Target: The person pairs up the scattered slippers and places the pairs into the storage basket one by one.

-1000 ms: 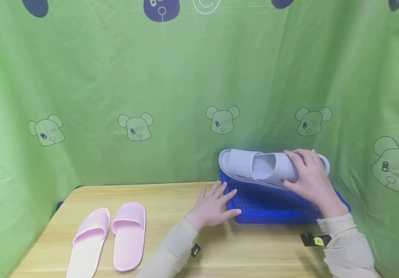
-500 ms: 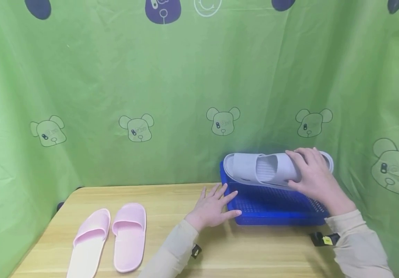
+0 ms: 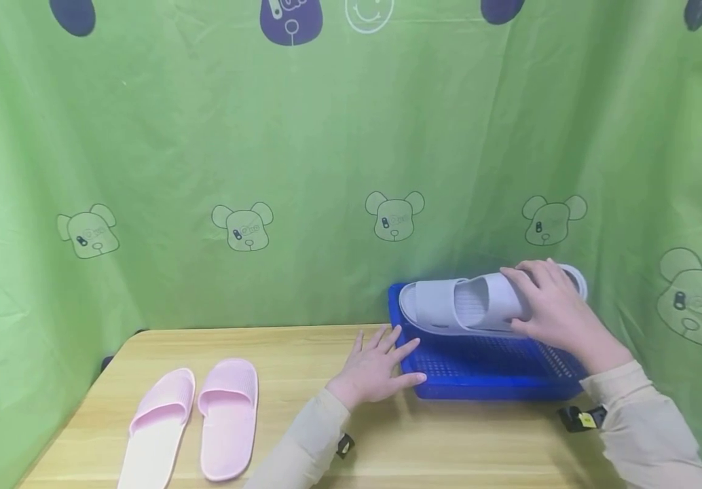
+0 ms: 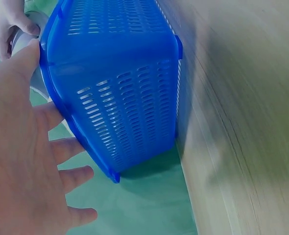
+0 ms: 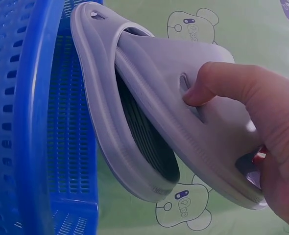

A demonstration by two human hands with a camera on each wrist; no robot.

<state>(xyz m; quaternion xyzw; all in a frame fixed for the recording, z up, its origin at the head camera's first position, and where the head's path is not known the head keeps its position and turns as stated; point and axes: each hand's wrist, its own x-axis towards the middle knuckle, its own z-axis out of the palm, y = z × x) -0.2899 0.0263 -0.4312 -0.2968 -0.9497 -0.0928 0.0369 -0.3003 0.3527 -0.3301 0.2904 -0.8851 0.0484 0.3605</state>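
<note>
My right hand (image 3: 552, 309) grips a pair of grey slippers (image 3: 436, 305) over the blue plastic basket (image 3: 491, 390). In the right wrist view the two slippers (image 5: 134, 147) are nested one into the other, and the thumb presses at a slot in the strap. Their left end tips down toward the basket's back left corner. My left hand (image 3: 372, 370) spreads its fingers at the basket's left end. In the left wrist view its thumb and forefinger lie against the rim of the basket (image 4: 120, 98), uncurled.
Two pink slippers (image 3: 229, 421) lie side by side on the left of the wooden table (image 3: 302, 353). A green curtain (image 3: 326, 136) with bear prints hangs close behind the table and down both sides.
The grey slippers have come down and slightly right with my right hand, their left end sinking lower toward the basket. My left hand has stayed at the basket's left end.
</note>
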